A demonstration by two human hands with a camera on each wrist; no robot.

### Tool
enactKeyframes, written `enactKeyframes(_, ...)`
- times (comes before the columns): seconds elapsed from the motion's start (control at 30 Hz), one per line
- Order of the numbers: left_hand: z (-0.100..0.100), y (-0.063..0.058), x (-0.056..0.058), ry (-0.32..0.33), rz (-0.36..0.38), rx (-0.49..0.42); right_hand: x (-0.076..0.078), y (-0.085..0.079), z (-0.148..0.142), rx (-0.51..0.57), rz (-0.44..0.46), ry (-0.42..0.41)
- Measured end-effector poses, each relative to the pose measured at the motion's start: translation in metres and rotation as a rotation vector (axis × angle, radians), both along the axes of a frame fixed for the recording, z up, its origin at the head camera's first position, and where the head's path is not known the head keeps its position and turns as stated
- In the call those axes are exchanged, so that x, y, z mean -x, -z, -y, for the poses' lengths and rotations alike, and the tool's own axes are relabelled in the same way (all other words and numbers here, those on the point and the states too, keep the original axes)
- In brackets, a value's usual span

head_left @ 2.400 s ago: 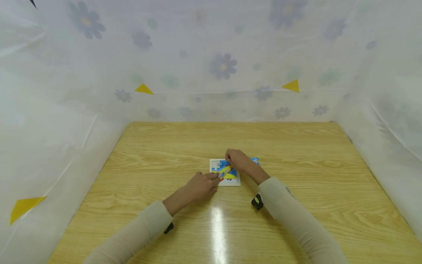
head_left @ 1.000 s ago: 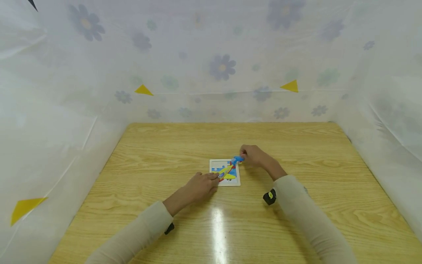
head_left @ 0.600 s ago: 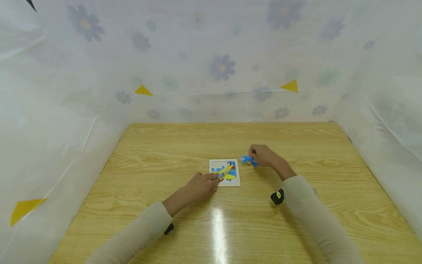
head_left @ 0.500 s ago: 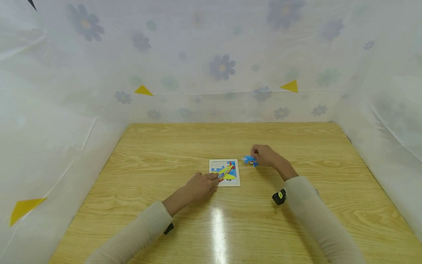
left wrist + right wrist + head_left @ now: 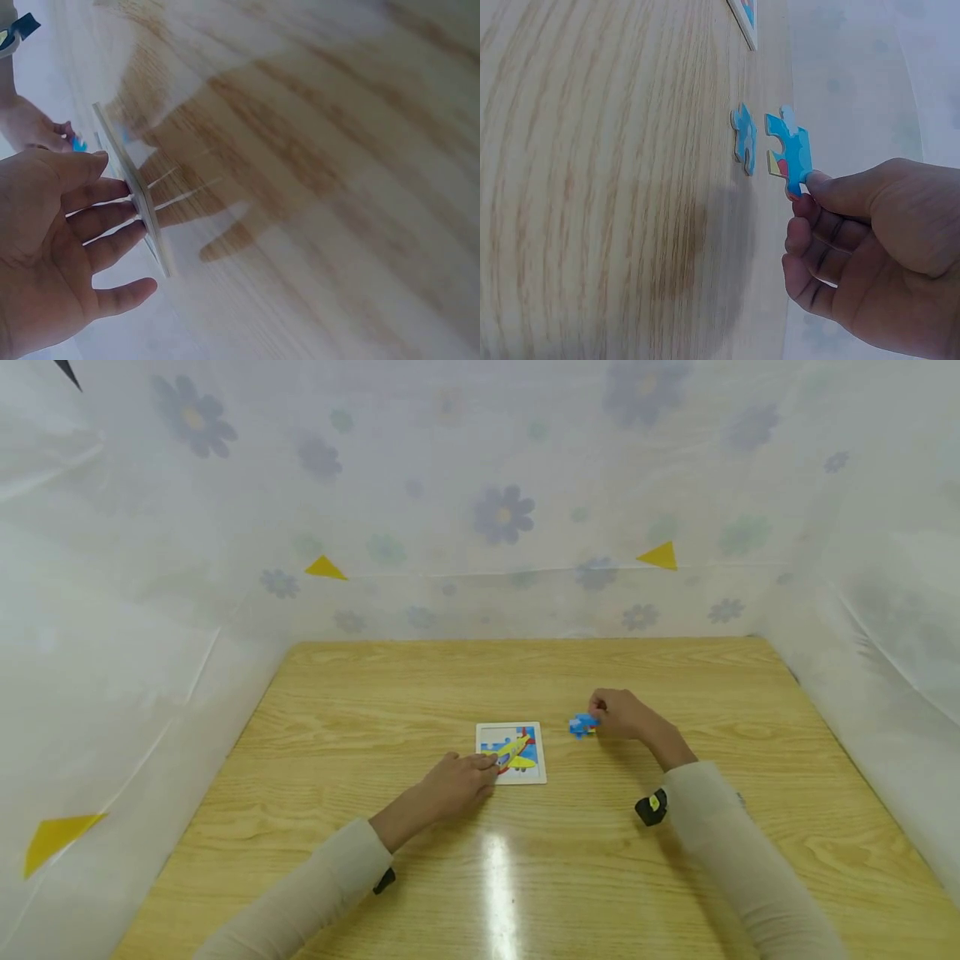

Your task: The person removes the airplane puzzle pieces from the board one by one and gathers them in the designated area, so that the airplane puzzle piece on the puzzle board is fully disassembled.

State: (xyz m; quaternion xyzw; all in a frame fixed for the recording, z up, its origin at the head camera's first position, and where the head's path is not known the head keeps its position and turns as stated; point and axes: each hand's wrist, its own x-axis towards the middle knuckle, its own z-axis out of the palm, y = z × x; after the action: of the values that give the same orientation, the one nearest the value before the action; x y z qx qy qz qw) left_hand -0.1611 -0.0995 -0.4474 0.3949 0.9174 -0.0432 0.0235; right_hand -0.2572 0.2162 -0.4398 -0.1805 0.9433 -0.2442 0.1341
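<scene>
A square jigsaw puzzle [image 5: 528, 760] in a white frame shows a yellow and red airplane on blue; a white gap shows at its upper left. My left hand [image 5: 459, 783] rests with extended fingers on its lower left part, and the left wrist view shows those fingers at the frame's edge. To the right, my right hand [image 5: 624, 713] pinches a puzzle piece [image 5: 795, 146], blue with a bit of yellow and red, between thumb and index finger. Beneath it on the table lies another blue puzzle piece [image 5: 744, 139].
The wooden table [image 5: 360, 710] has a glossy light reflection near its front. Pale flower-patterned sheeting [image 5: 420, 510] encloses the back and both sides, with yellow triangles [image 5: 327, 567] on it.
My right hand has lifted the blue piece from the puzzle's upper edge and carried it rightward, over the loose piece. The left hand has stayed in place on the puzzle.
</scene>
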Motion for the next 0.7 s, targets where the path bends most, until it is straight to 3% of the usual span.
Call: enactKeyframes(0.7,0.003,0.002,0.0,0.016,-0.023,-0.01,0.001,0.0,-0.022,-0.046,0.021,0.019)
